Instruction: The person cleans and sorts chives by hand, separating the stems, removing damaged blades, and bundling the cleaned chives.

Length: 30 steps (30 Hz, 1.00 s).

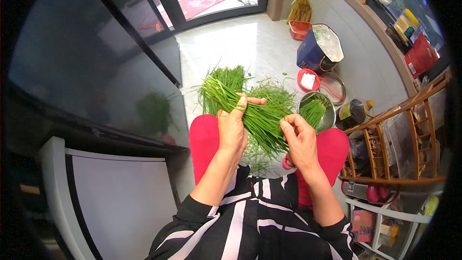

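A thick bunch of green chives (263, 124) lies slantwise across my lap, between my knees. My left hand (233, 127) is wrapped round its middle, with the thumb on top. At the bunch's right end, my right hand (301, 139) pinches some of the stalks between thumb and fingers. Beyond the bunch, a heap of chives (230, 78) rests on the floor, with loose, scattered blades (276, 91) to its right. A metal pot (330, 118) by my right knee holds more chives (313, 110).
Past the pot stand another metal bowl (337, 84), a red dish (303, 75), a lined blue bag (308, 55) and a dark bottle (350, 114). A wooden rack (380, 151) is at right. Dark glossy doors (101, 53) and a white cabinet (120, 197) line the left.
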Each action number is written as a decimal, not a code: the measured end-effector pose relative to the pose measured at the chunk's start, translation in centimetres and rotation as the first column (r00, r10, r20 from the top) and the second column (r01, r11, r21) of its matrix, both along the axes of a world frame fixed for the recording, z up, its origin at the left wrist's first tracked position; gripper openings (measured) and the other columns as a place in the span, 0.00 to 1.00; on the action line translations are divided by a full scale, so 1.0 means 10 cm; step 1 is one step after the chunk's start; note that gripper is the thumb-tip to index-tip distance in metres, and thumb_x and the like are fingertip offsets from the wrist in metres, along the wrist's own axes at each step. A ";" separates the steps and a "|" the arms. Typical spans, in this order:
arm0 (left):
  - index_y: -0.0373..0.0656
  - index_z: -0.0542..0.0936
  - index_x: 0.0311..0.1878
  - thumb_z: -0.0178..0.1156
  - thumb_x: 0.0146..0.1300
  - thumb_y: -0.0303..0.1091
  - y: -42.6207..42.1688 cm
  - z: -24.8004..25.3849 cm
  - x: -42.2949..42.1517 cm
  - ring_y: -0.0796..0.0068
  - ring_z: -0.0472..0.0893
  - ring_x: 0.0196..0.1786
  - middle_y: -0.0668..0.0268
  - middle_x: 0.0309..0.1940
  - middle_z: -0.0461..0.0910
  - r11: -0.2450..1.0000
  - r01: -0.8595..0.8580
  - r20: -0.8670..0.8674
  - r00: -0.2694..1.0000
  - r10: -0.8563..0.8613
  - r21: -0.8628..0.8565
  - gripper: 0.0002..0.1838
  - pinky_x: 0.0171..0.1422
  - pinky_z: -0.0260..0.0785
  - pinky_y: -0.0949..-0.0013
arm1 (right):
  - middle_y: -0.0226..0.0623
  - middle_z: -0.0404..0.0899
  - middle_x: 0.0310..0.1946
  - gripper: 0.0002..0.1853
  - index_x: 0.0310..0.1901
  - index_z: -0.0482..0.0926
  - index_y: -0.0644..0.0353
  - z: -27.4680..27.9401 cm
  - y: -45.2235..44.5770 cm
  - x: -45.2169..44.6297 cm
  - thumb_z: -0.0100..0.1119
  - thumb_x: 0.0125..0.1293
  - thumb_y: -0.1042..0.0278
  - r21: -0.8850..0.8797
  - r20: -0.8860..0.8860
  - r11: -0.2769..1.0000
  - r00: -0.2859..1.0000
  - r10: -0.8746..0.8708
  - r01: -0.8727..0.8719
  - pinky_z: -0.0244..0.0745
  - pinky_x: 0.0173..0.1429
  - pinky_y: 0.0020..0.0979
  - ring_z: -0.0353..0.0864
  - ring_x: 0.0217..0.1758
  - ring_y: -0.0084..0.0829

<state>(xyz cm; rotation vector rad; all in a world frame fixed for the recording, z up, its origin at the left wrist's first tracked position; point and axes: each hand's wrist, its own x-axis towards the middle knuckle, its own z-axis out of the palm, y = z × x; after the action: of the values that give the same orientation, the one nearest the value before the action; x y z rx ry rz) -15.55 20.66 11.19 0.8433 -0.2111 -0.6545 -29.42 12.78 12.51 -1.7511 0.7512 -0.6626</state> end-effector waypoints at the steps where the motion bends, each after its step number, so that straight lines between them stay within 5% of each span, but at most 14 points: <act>1: 0.39 0.71 0.42 0.54 0.69 0.31 0.00 0.01 0.00 0.59 0.84 0.43 0.53 0.34 0.83 1.000 0.001 -0.001 1.000 -0.001 -0.001 0.06 0.50 0.77 0.59 | 0.25 0.72 0.22 0.07 0.34 0.77 0.65 0.01 0.00 -0.01 0.58 0.65 0.71 -0.001 -0.001 1.000 1.000 -0.001 0.001 0.60 0.26 0.21 0.64 0.22 0.14; 7: 0.39 0.72 0.42 0.55 0.69 0.31 0.07 0.04 0.08 0.64 0.84 0.37 0.60 0.29 0.81 0.999 -0.030 -0.012 0.999 0.030 -0.019 0.06 0.45 0.78 0.63 | 0.24 0.72 0.22 0.06 0.35 0.80 0.65 0.02 -0.02 -0.03 0.59 0.64 0.71 -0.067 -0.007 0.998 1.000 -0.005 0.005 0.60 0.25 0.22 0.63 0.21 0.13; 9: 0.40 0.72 0.42 0.55 0.69 0.31 0.10 -0.01 0.13 0.64 0.84 0.36 0.60 0.28 0.80 0.998 -0.050 -0.013 0.999 0.050 -0.033 0.06 0.44 0.77 0.63 | 0.26 0.74 0.22 0.07 0.36 0.81 0.66 0.00 -0.09 -0.12 0.59 0.64 0.70 0.087 -0.097 0.994 0.994 -0.052 0.061 0.62 0.26 0.21 0.65 0.21 0.13; 13: 0.40 0.71 0.40 0.56 0.67 0.30 0.14 -0.05 0.25 0.62 0.83 0.33 0.61 0.28 0.79 0.996 -0.084 -0.010 0.996 0.084 0.001 0.06 0.44 0.78 0.60 | 0.37 0.80 0.25 0.10 0.40 0.80 0.67 0.05 -0.17 -0.34 0.59 0.62 0.68 0.024 -0.183 0.989 0.972 0.150 -0.148 0.70 0.32 0.27 0.75 0.24 0.25; 14: 0.40 0.72 0.39 0.57 0.66 0.31 0.14 -0.04 0.25 0.64 0.83 0.33 0.61 0.28 0.78 0.997 -0.083 -0.014 0.996 0.083 0.007 0.06 0.41 0.79 0.62 | 0.41 0.80 0.30 0.11 0.41 0.81 0.65 0.05 -0.16 -0.33 0.59 0.61 0.67 -0.289 -0.218 0.920 0.954 0.206 -0.265 0.72 0.34 0.31 0.77 0.26 0.34; 17: 0.40 0.72 0.40 0.57 0.66 0.30 0.12 -0.02 0.20 0.66 0.83 0.32 0.62 0.28 0.79 0.997 -0.031 0.030 0.999 0.030 0.067 0.06 0.39 0.79 0.64 | 0.43 0.80 0.33 0.10 0.41 0.81 0.63 0.32 -0.04 -0.30 0.60 0.61 0.68 -0.319 -0.307 0.907 0.935 0.176 -0.275 0.71 0.34 0.31 0.77 0.26 0.36; 19: 0.40 0.73 0.41 0.58 0.65 0.30 0.08 0.00 0.10 0.68 0.82 0.31 0.64 0.28 0.78 0.997 -0.005 0.039 0.999 0.002 0.081 0.06 0.38 0.79 0.66 | 0.41 0.79 0.32 0.09 0.41 0.82 0.61 0.41 -0.03 -0.19 0.60 0.60 0.69 -0.250 -0.281 0.933 0.942 0.186 -0.258 0.70 0.33 0.32 0.76 0.25 0.35; 25: 0.39 0.78 0.40 0.60 0.61 0.22 0.04 -0.08 -0.15 0.80 0.80 0.35 0.68 0.33 0.81 0.981 0.178 0.058 0.981 -0.183 0.083 0.05 0.40 0.73 0.76 | 0.38 0.79 0.31 0.08 0.37 0.81 0.60 0.60 0.11 0.19 0.63 0.59 0.66 -0.430 -0.085 0.886 0.985 0.152 -0.173 0.72 0.33 0.34 0.79 0.28 0.37; 30: 0.38 0.78 0.41 0.60 0.60 0.21 0.05 -0.16 -0.20 0.81 0.79 0.38 0.68 0.36 0.82 0.971 0.205 0.144 0.964 -0.222 0.124 0.07 0.43 0.73 0.77 | 0.38 0.78 0.30 0.09 0.34 0.81 0.59 0.50 0.05 0.28 0.63 0.58 0.63 -0.525 -0.236 0.821 0.965 0.114 -0.225 0.73 0.35 0.38 0.80 0.29 0.41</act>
<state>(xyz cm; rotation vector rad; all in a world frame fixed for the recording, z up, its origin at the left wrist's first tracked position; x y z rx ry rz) -17.52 21.19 9.58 0.9863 -0.4172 -0.8076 -26.60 13.32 17.52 -2.4132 0.5490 -0.6264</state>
